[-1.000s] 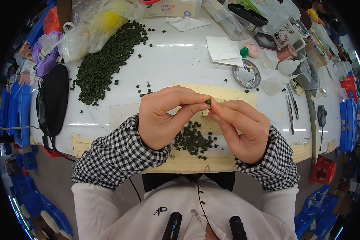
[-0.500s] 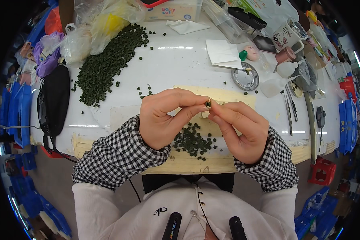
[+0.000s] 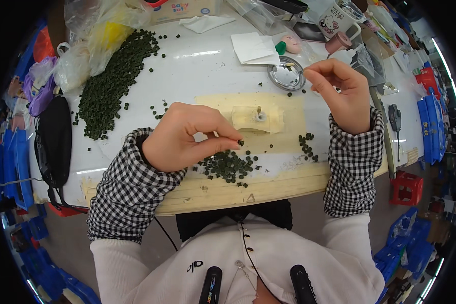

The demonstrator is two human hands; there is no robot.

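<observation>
Between thumb and forefinger, my left hand (image 3: 187,137) pinches a small dark green round piece (image 3: 241,143) above the front of the table. Beneath it lies a small heap of like dark green pieces (image 3: 228,166). My right hand (image 3: 342,93) is raised at the right rim of a round metal dish (image 3: 283,80), its thumb and forefinger closed; whether they hold anything is too small to make out. A short pale stick (image 3: 289,65) rests on the dish. Between the hands sits a taped cream-coloured block (image 3: 268,119) with a small ring-like fitting (image 3: 260,116) on top.
A large pile of dark green pieces (image 3: 111,83) spreads at the left, beside plastic bags (image 3: 73,68) and a black pouch (image 3: 54,144). White tissues (image 3: 255,48), a thread spool (image 3: 338,43) and a mug (image 3: 334,23) stand at the back right. Several pieces (image 3: 307,147) lie right of the block.
My hands have parted from their meeting point over the block. The right moved up and right to the metal dish; the left drew back leftward with the green piece. The view shifted slightly.
</observation>
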